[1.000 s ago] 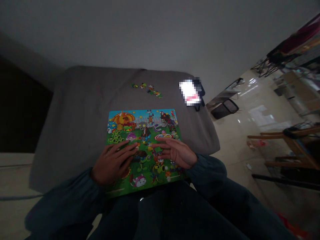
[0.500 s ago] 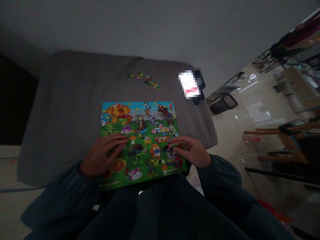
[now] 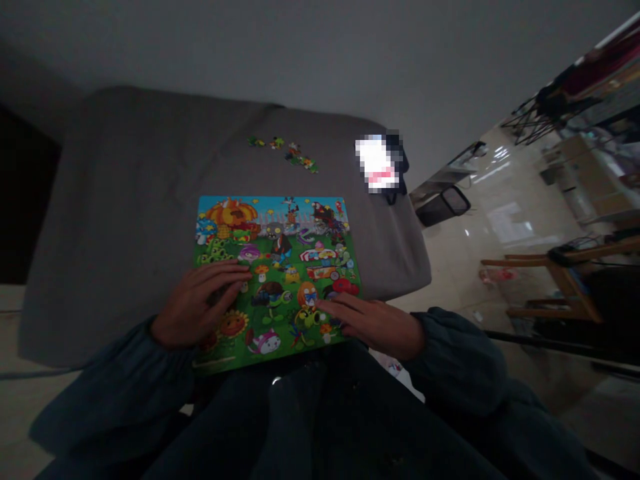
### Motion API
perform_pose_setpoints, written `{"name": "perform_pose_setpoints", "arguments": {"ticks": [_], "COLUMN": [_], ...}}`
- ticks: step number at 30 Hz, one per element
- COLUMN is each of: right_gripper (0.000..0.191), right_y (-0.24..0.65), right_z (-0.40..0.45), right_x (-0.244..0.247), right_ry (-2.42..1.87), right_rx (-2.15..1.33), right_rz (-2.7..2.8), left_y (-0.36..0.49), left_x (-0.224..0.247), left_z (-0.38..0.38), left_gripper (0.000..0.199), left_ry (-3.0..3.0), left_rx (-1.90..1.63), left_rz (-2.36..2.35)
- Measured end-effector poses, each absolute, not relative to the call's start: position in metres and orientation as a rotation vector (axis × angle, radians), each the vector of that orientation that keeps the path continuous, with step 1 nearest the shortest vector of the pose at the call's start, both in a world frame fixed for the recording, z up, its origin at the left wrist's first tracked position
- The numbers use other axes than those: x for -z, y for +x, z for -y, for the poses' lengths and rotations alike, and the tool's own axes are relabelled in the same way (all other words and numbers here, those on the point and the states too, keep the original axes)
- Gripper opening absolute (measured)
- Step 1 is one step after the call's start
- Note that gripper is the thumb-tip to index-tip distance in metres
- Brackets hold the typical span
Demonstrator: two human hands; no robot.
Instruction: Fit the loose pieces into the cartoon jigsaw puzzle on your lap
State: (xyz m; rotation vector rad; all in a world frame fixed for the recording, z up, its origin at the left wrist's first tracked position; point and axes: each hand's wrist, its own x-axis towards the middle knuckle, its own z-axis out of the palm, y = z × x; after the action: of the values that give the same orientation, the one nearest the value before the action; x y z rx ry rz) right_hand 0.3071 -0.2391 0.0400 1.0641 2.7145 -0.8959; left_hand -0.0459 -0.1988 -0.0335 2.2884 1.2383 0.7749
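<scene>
A colourful jigsaw puzzle (image 3: pixel 280 270) with cartoon plants and zombies lies in front of me, its near edge by my lap. Across its left side rests my left hand (image 3: pixel 205 300), fingers stretched out and holding nothing. My right hand (image 3: pixel 373 320) lies flat over the lower right part, fingers extended leftward and covering some of the picture. Just above those fingers a red patch (image 3: pixel 345 287) of the picture shows. Several loose puzzle pieces (image 3: pixel 295 157) lie beyond the board's far edge.
A grey cloth-covered surface (image 3: pixel 135 200) carries the puzzle and meets a plain wall. At its far right lies a bright, pixelated device (image 3: pixel 376 163) beside a dark object. On the tiled floor to the right are a dark bin (image 3: pixel 443 205) and a wooden chair (image 3: pixel 555 287).
My right hand has gone from a pinch on a small puzzle piece to lying flat on the board. A red patch now shows there. My left hand stays about where it was.
</scene>
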Motion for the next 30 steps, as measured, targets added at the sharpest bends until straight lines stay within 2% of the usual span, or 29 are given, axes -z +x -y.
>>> {"name": "perform_pose_setpoints", "arguments": {"ticks": [5,13,16,22,25,30], "right_gripper": [0.077,0.052,0.048,0.062,0.072,0.07], "right_y": [0.301,0.319,0.33,0.332,0.332,0.343], "right_z": [0.236,0.246,0.261,0.286,0.29,0.279], "right_x": [-0.035,-0.025,-0.02,-0.008,-0.001,-0.003], "right_ry": [1.029,1.066,1.122,1.186,1.22,1.134], "right_rx": [0.746,0.64,0.552,0.208,0.156,0.196], "right_rz": [-2.792,-2.967,-2.962,-2.923,-2.893,-2.959], "left_y": [-0.045,-0.046,-0.046,-0.047,-0.048,-0.049], "left_x": [0.032,0.033,0.032,0.03,0.03,0.03], "left_z": [0.199,0.199,0.199,0.2,0.201,0.202], "left_gripper": [0.025,0.025,0.024,0.025,0.025,0.024], "left_ry": [2.311,2.279,2.276,2.309,2.332,2.358], "left_rx": [-0.792,-0.781,-0.772,-0.793,-0.822,-0.829], "left_rz": [-1.221,-1.236,-1.233,-1.221,-1.213,-1.246]}}
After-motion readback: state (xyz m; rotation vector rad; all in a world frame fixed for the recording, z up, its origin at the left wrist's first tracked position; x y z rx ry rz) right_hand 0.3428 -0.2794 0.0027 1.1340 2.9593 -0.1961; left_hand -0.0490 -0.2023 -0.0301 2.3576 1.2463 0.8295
